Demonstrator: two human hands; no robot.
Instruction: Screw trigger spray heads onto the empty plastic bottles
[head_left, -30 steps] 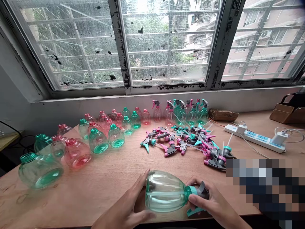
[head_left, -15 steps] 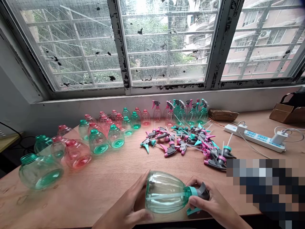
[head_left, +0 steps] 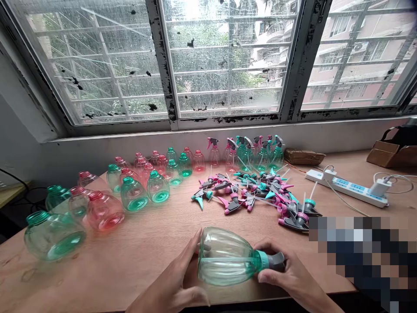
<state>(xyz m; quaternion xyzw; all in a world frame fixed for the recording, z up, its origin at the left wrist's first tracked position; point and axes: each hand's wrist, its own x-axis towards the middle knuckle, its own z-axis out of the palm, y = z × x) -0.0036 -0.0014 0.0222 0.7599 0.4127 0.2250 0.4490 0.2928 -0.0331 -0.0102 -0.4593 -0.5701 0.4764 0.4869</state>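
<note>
Gripping the sprayer (head_left: 276, 261) in my right hand (head_left: 289, 271), I hold the green bottle (head_left: 224, 243) sideways over the table (head_left: 130, 256), near its front edge. My left hand (head_left: 176, 276) cups the base, thumb apart; how firmly, I cannot tell. Since half a second ago the trigger has swung from sight and the tube (head_left: 228, 259) risen inside, so I judge the sprayer is turning. Clear, glossy plastic, fluted and egg-shaped, narrows to a teal collar (head_left: 263, 260) below smooth grey.
</note>
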